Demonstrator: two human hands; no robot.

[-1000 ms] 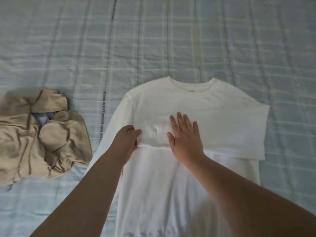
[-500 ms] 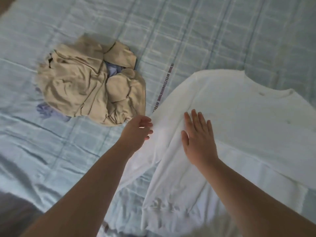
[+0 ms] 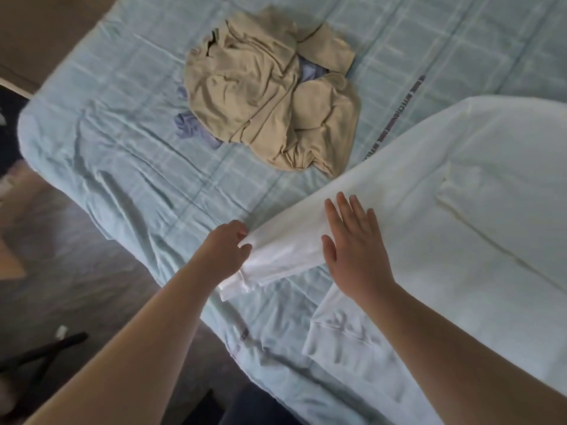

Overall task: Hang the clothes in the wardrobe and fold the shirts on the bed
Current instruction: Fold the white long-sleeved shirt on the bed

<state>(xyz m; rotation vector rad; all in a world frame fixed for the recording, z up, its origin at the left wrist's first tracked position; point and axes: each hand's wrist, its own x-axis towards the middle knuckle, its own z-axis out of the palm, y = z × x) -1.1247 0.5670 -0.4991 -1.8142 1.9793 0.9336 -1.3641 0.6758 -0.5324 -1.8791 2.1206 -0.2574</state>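
Our left grip (image 3: pixel 224 253) pinching the sleeve end of the white shirt (image 3: pixel 460 225) by the bed's (image 3: pixel 122 167) near edge, our right grip (image 3: pixel 356 250) flat on it, fingers straight, beige clothes heap (image 3: pixel 270 93) further in.

The bed (image 3: pixel 122 154) has a light blue checked sheet, wrinkled near its corner. On it lies a heap of beige clothes (image 3: pixel 270 96), and a purple cloth (image 3: pixel 188 125) shows from under the heap. Beside the heap, to the right, a white shirt (image 3: pixel 460 225) is spread flat. Its sleeve (image 3: pixel 282 250) stretches toward the bed's edge. Beyond that edge is a dark floor (image 3: pixel 76 256).
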